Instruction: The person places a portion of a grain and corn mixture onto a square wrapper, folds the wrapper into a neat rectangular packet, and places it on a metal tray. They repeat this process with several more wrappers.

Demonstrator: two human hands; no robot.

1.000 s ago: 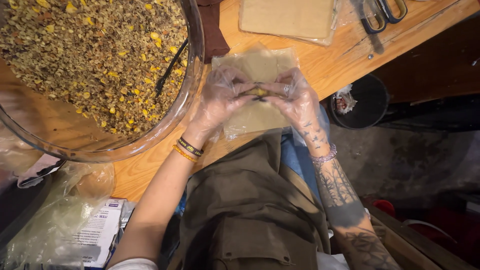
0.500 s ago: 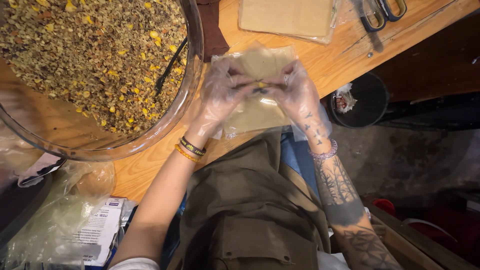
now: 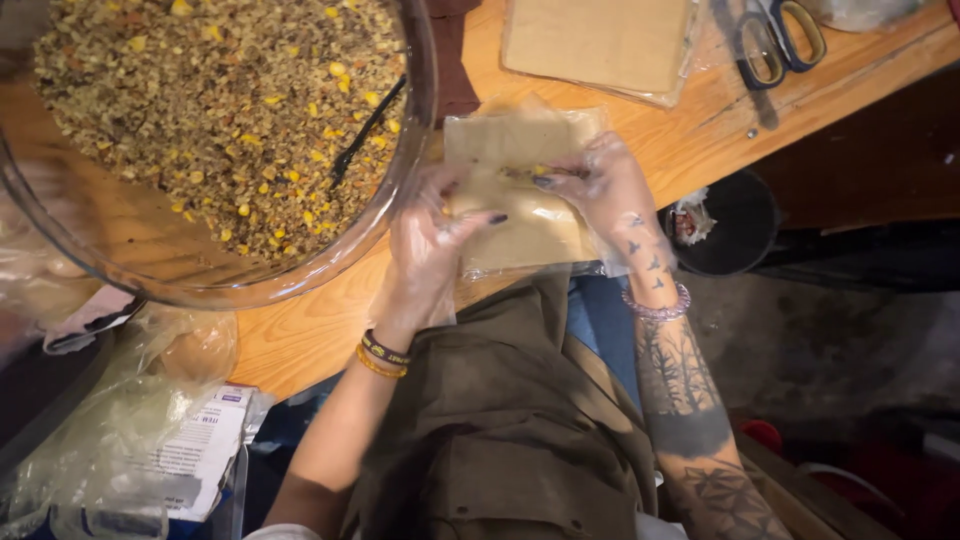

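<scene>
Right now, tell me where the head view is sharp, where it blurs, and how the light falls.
Head view: warm light on the wooden table; the glass bowl of filling is fairly sharp, its near rim soft. Left hand and right hand, in clear gloves on the wrapper, look slightly smeared. The floor at right is dim; the clear bags lower left are out of focus.

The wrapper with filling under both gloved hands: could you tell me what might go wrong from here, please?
1. The thin wrapper may tear where the left hand and right hand press it.
2. The filling sits near the fold, so it could spill out.
3. The wrapper lies close to the table edge, so it could slide into the lap.
</scene>
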